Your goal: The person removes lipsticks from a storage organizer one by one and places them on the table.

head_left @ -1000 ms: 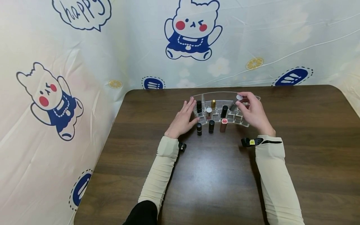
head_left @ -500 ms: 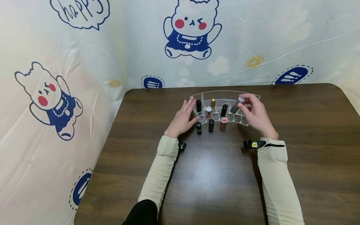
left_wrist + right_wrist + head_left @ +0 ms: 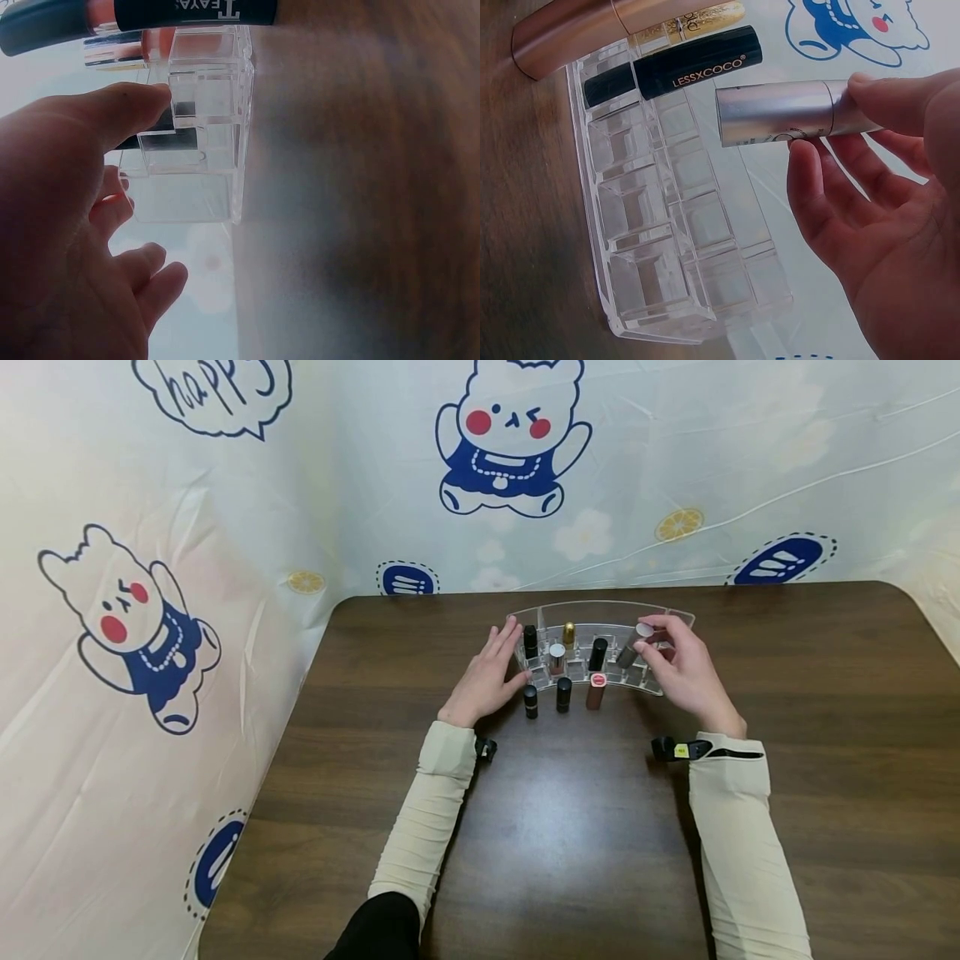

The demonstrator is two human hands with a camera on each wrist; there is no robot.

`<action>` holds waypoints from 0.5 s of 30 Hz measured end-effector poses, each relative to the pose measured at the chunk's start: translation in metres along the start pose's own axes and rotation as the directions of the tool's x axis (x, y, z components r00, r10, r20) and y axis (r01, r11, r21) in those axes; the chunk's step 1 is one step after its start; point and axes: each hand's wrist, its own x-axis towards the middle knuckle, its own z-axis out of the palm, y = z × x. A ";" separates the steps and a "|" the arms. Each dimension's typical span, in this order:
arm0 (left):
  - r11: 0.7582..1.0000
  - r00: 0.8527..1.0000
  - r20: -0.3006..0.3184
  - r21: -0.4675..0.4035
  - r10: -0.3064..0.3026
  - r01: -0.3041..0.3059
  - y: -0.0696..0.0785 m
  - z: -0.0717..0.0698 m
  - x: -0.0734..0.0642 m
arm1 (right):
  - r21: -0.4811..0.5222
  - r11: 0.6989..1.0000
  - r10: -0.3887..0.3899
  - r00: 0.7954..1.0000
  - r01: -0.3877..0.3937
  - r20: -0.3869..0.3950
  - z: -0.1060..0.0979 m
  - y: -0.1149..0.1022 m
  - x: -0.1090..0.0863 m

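A clear acrylic lipstick organizer (image 3: pixel 542 621) with stepped compartments stands near the table's back edge. My left hand (image 3: pixel 487 683) lies along its left end, fingers extended; the thumb (image 3: pixel 135 109) touches it at the front. Above the organizer's right part, my right hand (image 3: pixel 688 672) pinches a silver lipstick tube (image 3: pixel 772 114) between thumb and fingers. The tube is tilted, its lower end apart from the compartments in the right wrist view. Inside the organizer stand a black tube (image 3: pixel 530 642), a gold one (image 3: pixel 569 636), a white-topped one (image 3: pixel 557 660) and another black one (image 3: pixel 697 66).
In front of the organizer, two dark tubes (image 3: pixel 531 702) and a bronze tube (image 3: pixel 596 696) stand upright on the brown wooden table (image 3: pixel 555 827). A printed curtain (image 3: pixel 360 468) hangs behind and to the left.
My right hand has shifted slightly right and toward me, carrying the silver lipstick tube with it. My left hand stays at the organizer's left end.
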 end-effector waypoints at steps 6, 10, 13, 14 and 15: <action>1.000 1.000 0.003 0.005 -0.002 0.002 -0.001 0.001 0.001 | -0.016 1.000 -0.022 1.000 0.022 -0.002 -0.002 0.000 -0.002; 1.000 1.000 0.001 0.005 0.001 -0.001 -0.001 0.001 0.001 | -0.017 0.999 -0.032 0.999 0.032 0.004 -0.005 -0.004 -0.004; 1.000 1.000 0.001 0.003 0.001 -0.001 -0.001 0.001 0.001 | -0.023 0.999 -0.042 0.999 0.043 0.006 -0.007 -0.007 -0.006; 1.000 1.000 0.001 0.002 0.001 -0.001 -0.002 0.001 0.001 | -0.025 0.999 -0.045 0.999 0.045 0.007 -0.008 -0.008 -0.006; 1.000 1.000 0.000 0.002 0.001 -0.001 -0.002 0.001 0.001 | -0.028 0.999 -0.045 0.999 0.045 0.005 -0.009 -0.008 -0.007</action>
